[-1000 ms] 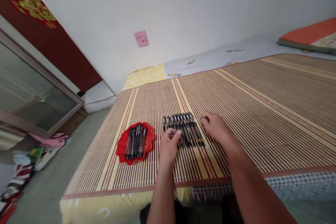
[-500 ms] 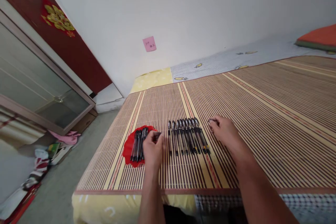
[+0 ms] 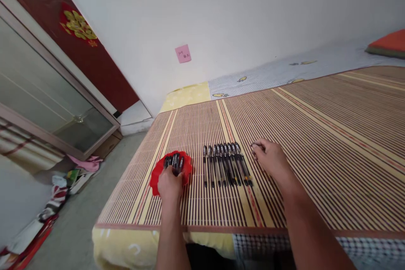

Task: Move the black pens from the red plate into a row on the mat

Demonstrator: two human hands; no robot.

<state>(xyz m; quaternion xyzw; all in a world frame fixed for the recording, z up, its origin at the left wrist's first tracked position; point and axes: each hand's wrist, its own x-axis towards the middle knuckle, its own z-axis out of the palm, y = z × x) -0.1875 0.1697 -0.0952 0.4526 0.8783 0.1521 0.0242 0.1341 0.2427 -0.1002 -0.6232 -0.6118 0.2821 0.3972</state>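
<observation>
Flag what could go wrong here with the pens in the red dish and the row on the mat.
1. The left hand lies over the shallow red scalloped plastic dish and its loose pile of dark pens; a nudge could roll some over the low rim.
2. The row of dark pens lies unsecured on the striped bamboo mat, close to the right hand; a wrist sweep might scatter it.

mat (image 3: 316, 135): woven bamboo, ribbed | tray (image 3: 155, 177): glossy plastic, apparently | pens (image 3: 226, 164): shiny plastic
</observation>
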